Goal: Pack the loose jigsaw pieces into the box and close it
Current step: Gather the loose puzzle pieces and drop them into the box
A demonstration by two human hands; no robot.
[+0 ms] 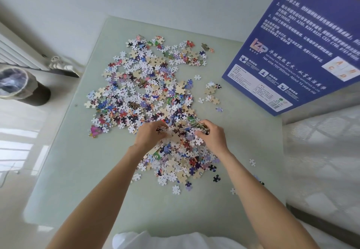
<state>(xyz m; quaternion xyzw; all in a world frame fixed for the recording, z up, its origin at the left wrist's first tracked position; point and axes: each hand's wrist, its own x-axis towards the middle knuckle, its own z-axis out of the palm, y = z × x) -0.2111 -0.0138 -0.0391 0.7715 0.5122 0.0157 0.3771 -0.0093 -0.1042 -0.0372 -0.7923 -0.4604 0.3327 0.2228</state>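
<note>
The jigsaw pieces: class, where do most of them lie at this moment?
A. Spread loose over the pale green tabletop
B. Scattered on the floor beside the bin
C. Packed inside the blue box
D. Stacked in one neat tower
A: the jigsaw pieces are spread across the tabletop, where the left hand and right hand gather some; the blue box stands apart.

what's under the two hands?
Left hand and right hand scoop the near part of the jigsaw pieces on the table. Pieces beneath the palms are hidden.
</note>
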